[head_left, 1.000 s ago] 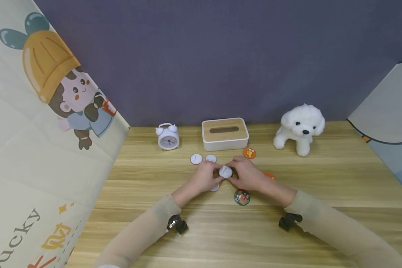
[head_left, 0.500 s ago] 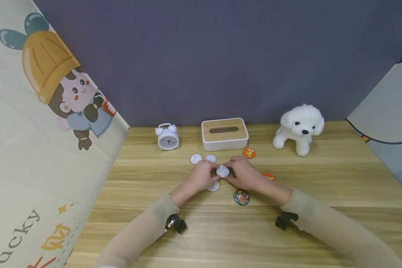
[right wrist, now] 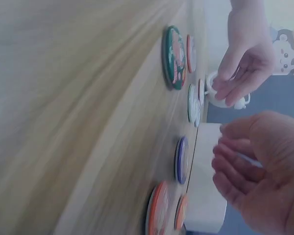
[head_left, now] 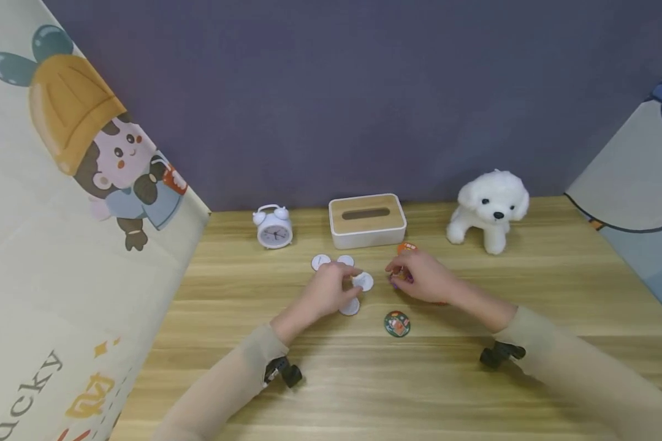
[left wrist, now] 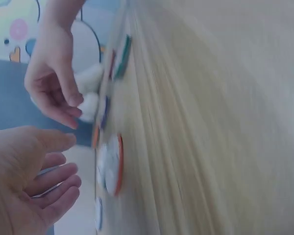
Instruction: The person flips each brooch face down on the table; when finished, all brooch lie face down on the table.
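Note:
My left hand (head_left: 327,290) hovers with relaxed fingers beside a white-backed round badge (head_left: 364,282), and its palm looks bare in the left wrist view. To the right, my right hand (head_left: 427,277) is above a purple-edged badge (right wrist: 182,160), partly hidden by the fingers in the head view. Its loosely bent fingers hold nothing in the right wrist view. White-backed badges (head_left: 349,306) lie face down around the left hand. A green picture badge (head_left: 397,324) lies nearer the front. Behind the right hand, an orange badge (head_left: 407,247) is partly covered.
Along the back of the wooden table (head_left: 342,380) stand a white alarm clock (head_left: 274,231), a tissue box (head_left: 367,222) with a wooden lid, and a white plush dog (head_left: 491,208). Another orange badge (right wrist: 158,208) lies under the right forearm.
Both hands held a white-backed badge between their fingertips. They have let go of it, and it lies by the left hand. The right hand has moved right, over the purple-edged badge.

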Demonstrator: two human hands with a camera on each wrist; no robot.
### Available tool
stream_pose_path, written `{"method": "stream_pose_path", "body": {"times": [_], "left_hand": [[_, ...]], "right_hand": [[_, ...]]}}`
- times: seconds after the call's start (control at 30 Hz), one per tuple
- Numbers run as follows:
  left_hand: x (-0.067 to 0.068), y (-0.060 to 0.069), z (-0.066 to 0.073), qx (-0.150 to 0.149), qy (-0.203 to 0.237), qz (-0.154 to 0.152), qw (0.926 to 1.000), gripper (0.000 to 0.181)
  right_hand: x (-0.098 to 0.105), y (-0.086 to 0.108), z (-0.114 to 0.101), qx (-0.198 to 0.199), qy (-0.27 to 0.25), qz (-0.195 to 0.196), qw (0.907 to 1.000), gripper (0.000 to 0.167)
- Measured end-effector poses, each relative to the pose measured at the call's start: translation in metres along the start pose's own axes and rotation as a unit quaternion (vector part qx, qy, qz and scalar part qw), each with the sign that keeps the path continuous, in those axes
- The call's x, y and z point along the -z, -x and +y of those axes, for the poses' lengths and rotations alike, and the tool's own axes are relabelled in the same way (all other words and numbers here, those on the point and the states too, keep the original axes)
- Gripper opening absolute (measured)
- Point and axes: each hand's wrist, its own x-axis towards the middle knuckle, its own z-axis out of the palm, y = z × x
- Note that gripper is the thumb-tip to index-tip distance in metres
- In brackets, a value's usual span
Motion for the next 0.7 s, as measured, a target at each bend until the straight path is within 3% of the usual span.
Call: {"method": "stream_pose_path", "body": {"times": [0.13, 0.27, 0.43, 0.7], "left_hand": [[-0.004, 0.009, 0.021, -0.027, 0.012, -0.037, 0.9989, 0.034], [-0.013, 0.015, 0.037, -0.053, -0.032, -0.074, 0.9953, 0.034], [-0.024, 0.018, 0.043, -0.07, -0.043, -0.09, 0.9925, 0.036], [-0.038, 0.024, 0.045, -0.079, -0.079, -0.089, 0.9897, 0.035]], "right_hand": [[0.006, 0.018, 0.002, 0.037, -0.013, -0.038, 0.9985, 0.02], [0.012, 0.033, -0.003, 0.049, -0.023, -0.063, 0.9965, 0.021], [0.012, 0.047, -0.011, 0.065, -0.003, -0.067, 0.9956, 0.027], [0.001, 0.057, -0.02, 0.095, 0.025, -0.071, 0.9926, 0.035]]}}
